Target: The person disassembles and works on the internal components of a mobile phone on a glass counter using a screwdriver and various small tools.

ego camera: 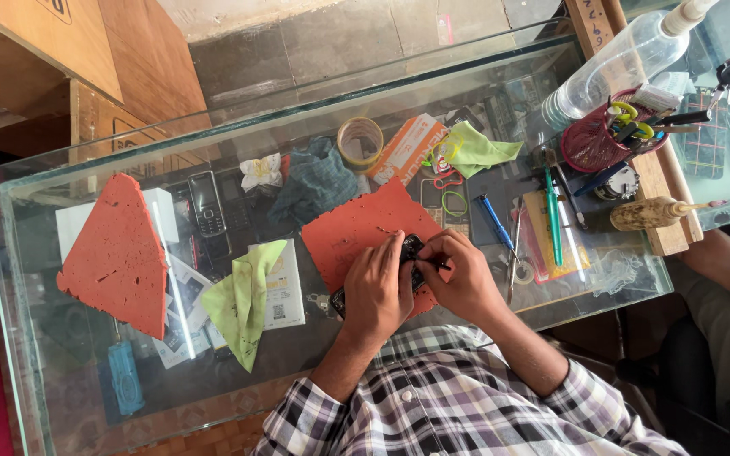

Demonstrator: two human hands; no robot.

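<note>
Glass counter (466,76), wooden furniture and grey floor tiles beyond its far edge. Two orange mats: one (356,228) under both hands, a triangular one (116,253) well left of it. Two yellow-green cloths: one (242,300) just left of that near mat, one (475,150) beyond it. Left hand (378,291) clasped over a small black phone (411,249) on the mat; right hand (462,274) pinching its edge. Two pens, blue (494,221) and green (552,215), right of the mat. One tape roll (360,142) beyond.
</note>
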